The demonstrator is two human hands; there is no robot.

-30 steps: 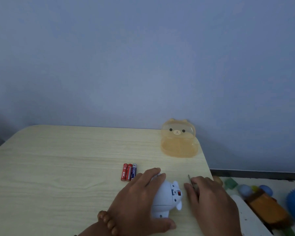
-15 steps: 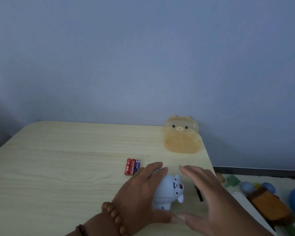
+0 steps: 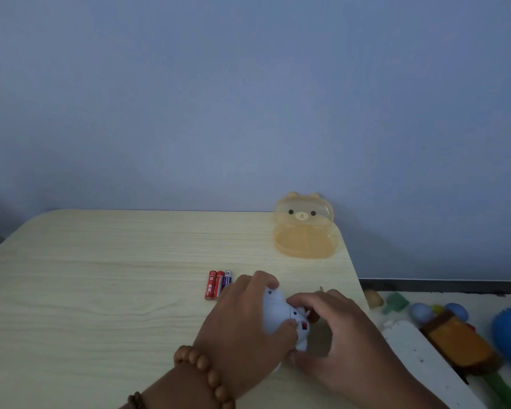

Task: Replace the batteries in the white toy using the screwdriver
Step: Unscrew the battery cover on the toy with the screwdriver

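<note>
Two hands clasping white toy (image 3: 273, 312) between them, left hand (image 3: 242, 320) on top, right hand (image 3: 337, 329) alongside

The left arm (image 3: 171, 389) wears a light-brown bead bracelet (image 3: 202, 368) and darker bracelet (image 3: 135, 401).

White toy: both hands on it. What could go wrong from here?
The white toy is held by the left-hand grip and right-hand grip close to the table at its right edge; a slip could drop it to the floor.
The three batteries lie loose beside the left-hand grip; a nudge could roll them.
What looks like the screwdriver tip peeks out behind the right-hand grip; it could get knocked off.
</note>
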